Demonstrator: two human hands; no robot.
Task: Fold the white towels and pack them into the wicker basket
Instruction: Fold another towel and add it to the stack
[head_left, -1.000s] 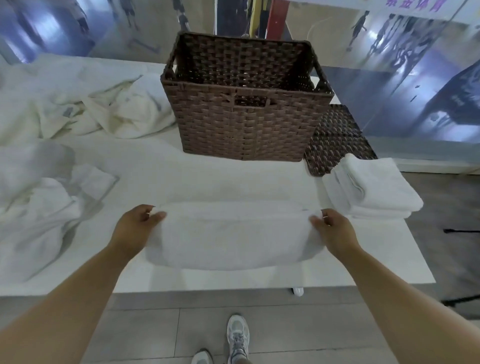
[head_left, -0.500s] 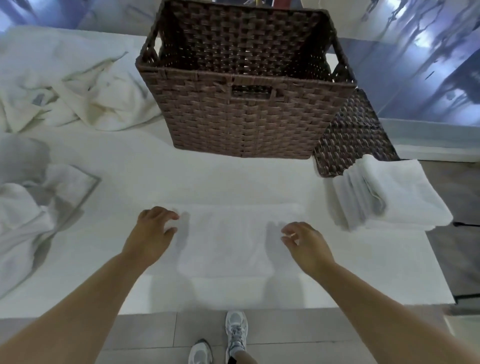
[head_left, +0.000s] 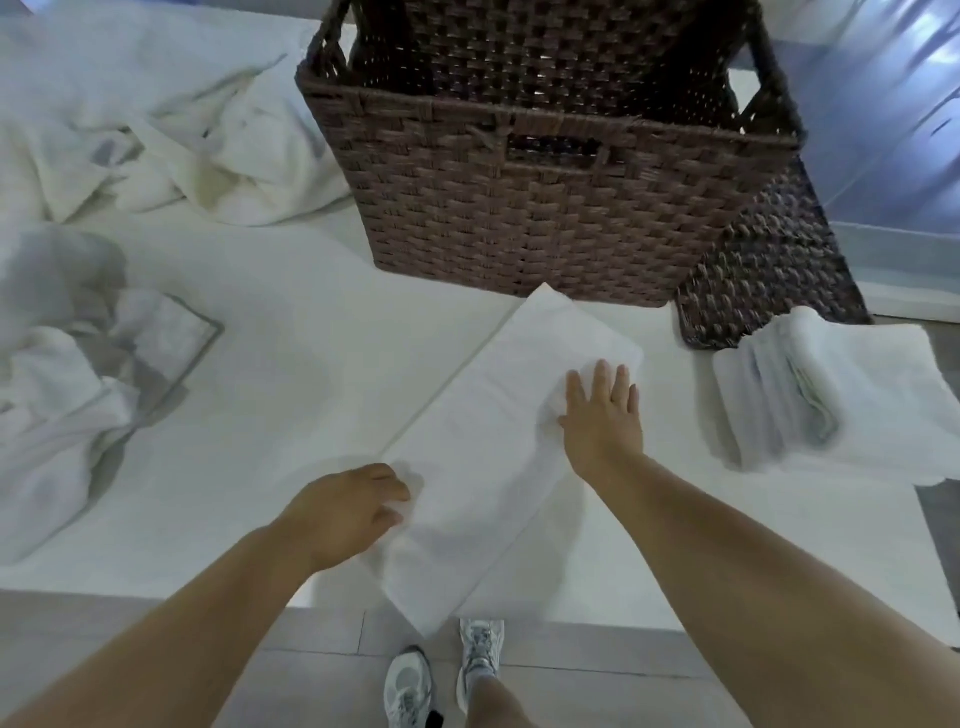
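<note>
- Step in hand: folding. One white towel (head_left: 483, 447) lies on the bench (head_left: 291, 374) as a long narrow strip, set diagonally; its far corner comes close to the foot of the wicker basket (head_left: 545, 171), its near corner hangs over the bench edge.
- Right hand (head_left: 602, 415): flat, palm down, fingers spread, pressing the far half of the strip. Grip apart, nothing pinched.
- Left hand (head_left: 348, 509): at the strip's near left edge, fingers curled onto the cloth. Looks like a pinch on the edge, but whether the grip is truly clamped on it I cannot tell; the fingertips are half hidden in the fabric.
- Basket: upright, open top, just beyond the strip. What shows of its inside looks bare; the floor of it is out of view.
- Folded stack (head_left: 826, 395) waits to the right, next to a flat woven piece (head_left: 769, 270), possibly a lid.
- Loose towels still to do: a heap at far left (head_left: 171, 119), another at near left (head_left: 67, 374).
- Judgement: early to middle of the task; packing appears not yet begun.
- Next move likely calls for bringing the overhanging near end up over the far end, edges matched, then smoothing flat before adding it to the stack.
</note>
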